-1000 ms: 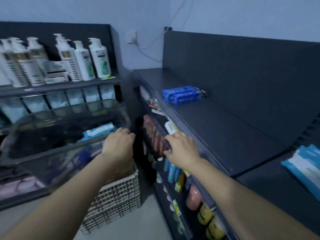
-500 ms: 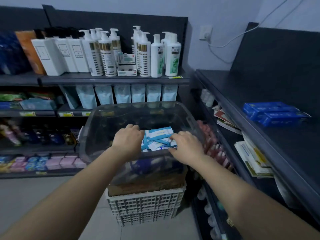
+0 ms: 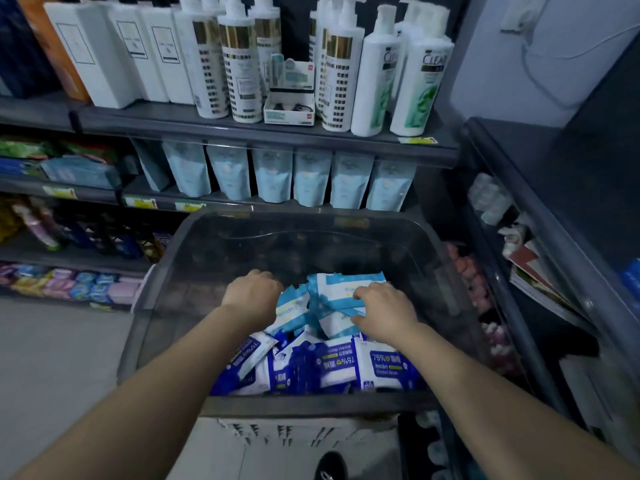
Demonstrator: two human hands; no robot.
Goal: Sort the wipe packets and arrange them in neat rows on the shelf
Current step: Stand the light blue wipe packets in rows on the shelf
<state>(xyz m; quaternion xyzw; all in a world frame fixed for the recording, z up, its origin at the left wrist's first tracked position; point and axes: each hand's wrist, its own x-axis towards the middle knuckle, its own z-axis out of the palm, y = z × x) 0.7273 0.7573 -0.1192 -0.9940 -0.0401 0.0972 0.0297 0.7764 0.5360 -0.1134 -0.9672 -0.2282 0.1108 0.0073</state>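
A clear plastic bin (image 3: 166, 306) in front of me holds a heap of wipe packets. Light blue and white packets (image 3: 332, 289) lie on top at the far side. Dark blue and white packets marked 75% (image 3: 381, 365) fill the near side. My left hand (image 3: 252, 296) reaches into the bin with fingers curled down onto a light blue packet (image 3: 292, 308). My right hand (image 3: 384, 315) grips the edge of the light blue packets on top, fingers curled over them. The dark shelf (image 3: 568, 188) runs along the right.
The bin sits on a white lattice crate (image 3: 277, 441). Behind it a shelf unit (image 3: 242, 129) carries white pump bottles and boxes, with pale blue refill pouches (image 3: 308, 181) below. Small goods fill the lower shelves on the left and right. A grey floor (image 3: 52, 358) lies to the left.
My view has swung left from the dark shelf down to the bin. Both hands went from its rim and the shelf edge into the bin, onto the light blue packets.
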